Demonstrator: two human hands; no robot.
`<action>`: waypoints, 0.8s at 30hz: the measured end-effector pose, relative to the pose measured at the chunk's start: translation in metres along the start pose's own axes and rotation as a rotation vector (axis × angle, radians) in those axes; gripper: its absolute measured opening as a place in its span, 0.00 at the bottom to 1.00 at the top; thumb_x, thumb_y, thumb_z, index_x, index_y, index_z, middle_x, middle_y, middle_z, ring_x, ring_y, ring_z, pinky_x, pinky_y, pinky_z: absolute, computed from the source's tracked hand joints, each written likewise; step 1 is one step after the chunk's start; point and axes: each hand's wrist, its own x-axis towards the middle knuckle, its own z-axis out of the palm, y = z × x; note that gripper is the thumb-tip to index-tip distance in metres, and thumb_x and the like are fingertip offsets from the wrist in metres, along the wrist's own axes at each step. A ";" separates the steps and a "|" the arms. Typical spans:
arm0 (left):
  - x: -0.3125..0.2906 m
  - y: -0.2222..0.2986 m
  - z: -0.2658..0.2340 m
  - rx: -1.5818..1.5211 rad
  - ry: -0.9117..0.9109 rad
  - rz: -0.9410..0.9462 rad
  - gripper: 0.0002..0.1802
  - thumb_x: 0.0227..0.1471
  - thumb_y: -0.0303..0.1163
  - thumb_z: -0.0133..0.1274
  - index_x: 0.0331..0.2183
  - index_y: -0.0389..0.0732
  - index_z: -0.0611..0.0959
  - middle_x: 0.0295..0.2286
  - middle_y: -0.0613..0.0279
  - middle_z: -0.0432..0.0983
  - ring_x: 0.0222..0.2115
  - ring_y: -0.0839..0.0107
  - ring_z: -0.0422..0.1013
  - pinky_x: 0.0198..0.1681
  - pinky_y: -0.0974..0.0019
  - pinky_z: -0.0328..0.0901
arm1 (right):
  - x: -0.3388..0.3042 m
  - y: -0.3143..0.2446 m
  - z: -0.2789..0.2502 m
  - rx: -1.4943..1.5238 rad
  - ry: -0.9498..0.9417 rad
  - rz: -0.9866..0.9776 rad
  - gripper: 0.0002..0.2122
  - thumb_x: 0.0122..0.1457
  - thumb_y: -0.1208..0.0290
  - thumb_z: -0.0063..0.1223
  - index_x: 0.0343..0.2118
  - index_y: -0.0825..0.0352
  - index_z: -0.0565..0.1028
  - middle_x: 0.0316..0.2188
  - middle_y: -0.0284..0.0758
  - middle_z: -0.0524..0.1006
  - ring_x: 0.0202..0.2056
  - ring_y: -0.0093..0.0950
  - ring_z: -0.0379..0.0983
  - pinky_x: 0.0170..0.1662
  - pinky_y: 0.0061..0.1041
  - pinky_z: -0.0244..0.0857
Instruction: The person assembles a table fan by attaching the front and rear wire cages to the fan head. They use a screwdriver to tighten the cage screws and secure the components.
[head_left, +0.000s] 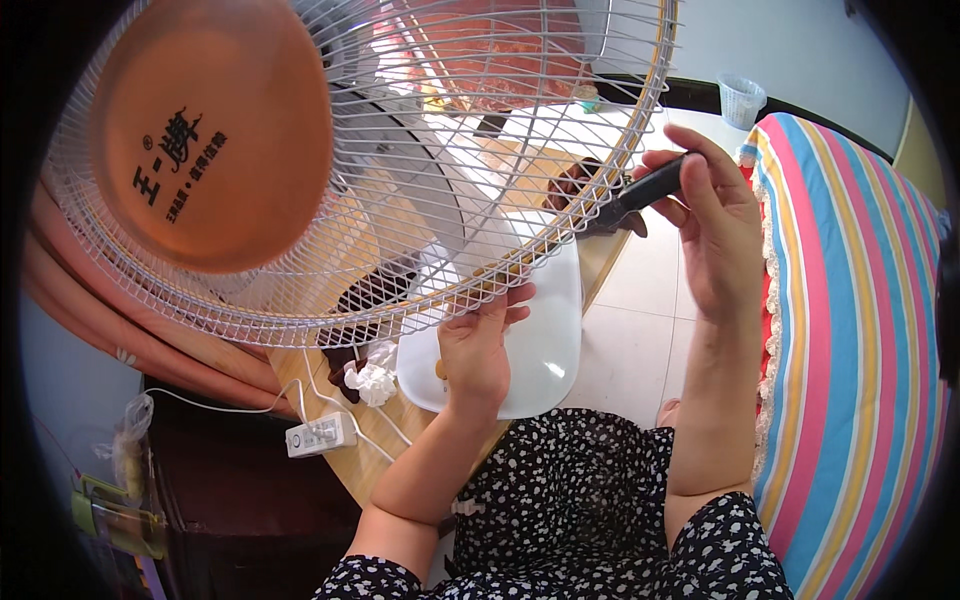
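Observation:
A large electric fan's wire grille (640, 110) fills the upper left, with a round orange cap (215, 130) at its middle. My left hand (475, 350) grips the grille's lower rim, its fingertips partly hidden by the wires. To the right, my right hand (715, 220) pinches a tool by its black handle (655, 185), thumb on one side and fingers on the other. The tool points down and left, its dark far end at the right side of the grille's rim. What kind of tool it is I cannot make out.
Below the fan are a white plastic base (545, 365), crumpled white tissue (372, 382) and a white power strip (320, 435) with cords, on a wooden table (365, 470). A striped cloth (840, 300) covers something on the right. A wastebasket (740, 100) stands by the wall.

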 end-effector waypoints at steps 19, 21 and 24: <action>0.003 -0.001 -0.004 0.004 -0.002 -0.042 0.12 0.53 0.25 0.47 0.41 0.37 0.77 0.38 0.58 0.76 0.37 0.67 0.73 0.36 0.69 0.67 | 0.002 0.005 0.020 0.228 0.135 -0.052 0.16 0.59 0.71 0.46 0.50 0.69 0.67 0.41 0.39 0.73 0.40 0.27 0.73 0.40 0.17 0.67; 0.004 0.000 -0.003 0.004 0.000 -0.043 0.12 0.53 0.25 0.48 0.41 0.37 0.77 0.38 0.58 0.76 0.37 0.67 0.73 0.36 0.70 0.67 | 0.002 -0.001 0.010 0.252 0.034 -0.003 0.17 0.59 0.72 0.46 0.51 0.69 0.65 0.43 0.40 0.72 0.43 0.27 0.72 0.44 0.22 0.68; 0.002 0.001 -0.002 0.011 0.014 -0.035 0.11 0.53 0.25 0.48 0.41 0.37 0.77 0.38 0.58 0.76 0.37 0.67 0.73 0.36 0.70 0.66 | 0.002 0.006 0.002 0.065 -0.017 -0.047 0.17 0.59 0.71 0.46 0.51 0.69 0.65 0.40 0.38 0.74 0.42 0.25 0.72 0.44 0.24 0.69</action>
